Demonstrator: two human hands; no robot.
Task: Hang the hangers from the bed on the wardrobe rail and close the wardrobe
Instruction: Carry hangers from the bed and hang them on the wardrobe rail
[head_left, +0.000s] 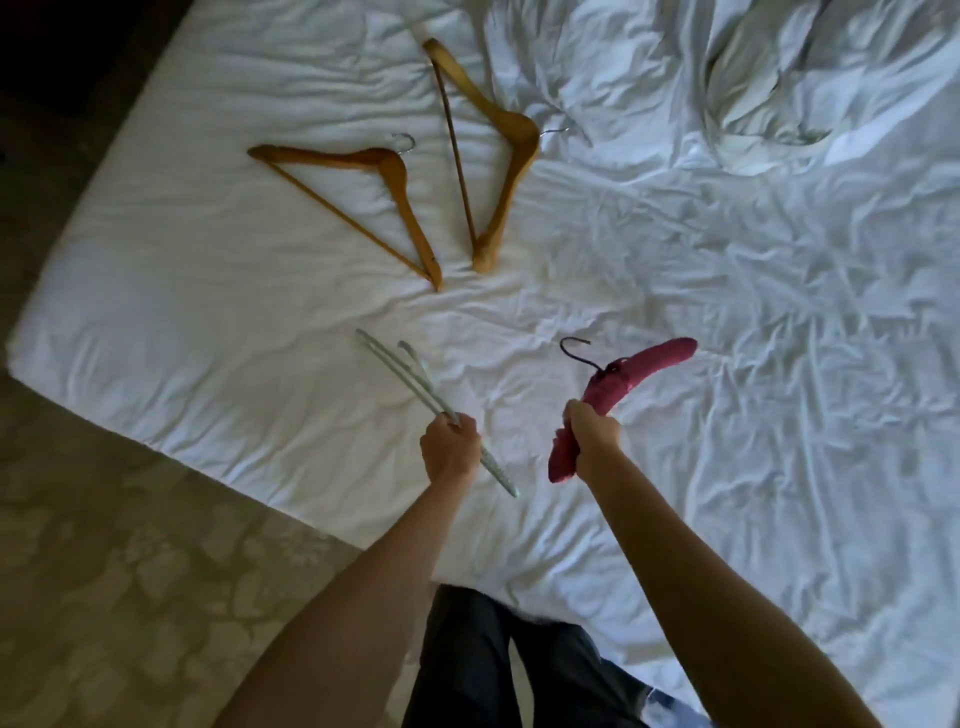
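Note:
My left hand (449, 449) grips a pale grey-white plastic hanger (410, 384) near one end, held above the bed. My right hand (595, 434) grips a pink padded hanger (644, 366) with a dark hook, also lifted over the sheet. Two wooden hangers lie flat on the white bed (727, 364): one (363, 197) toward the left, the other (493, 150) just right of it, its metal hook pointing right. The wardrobe is not in view.
A rumpled white duvet (810, 88) is bunched at the bed's far right. Patterned beige carpet (130, 545) lies to the left of the bed corner. My legs in dark trousers (519, 665) stand against the bed's near edge.

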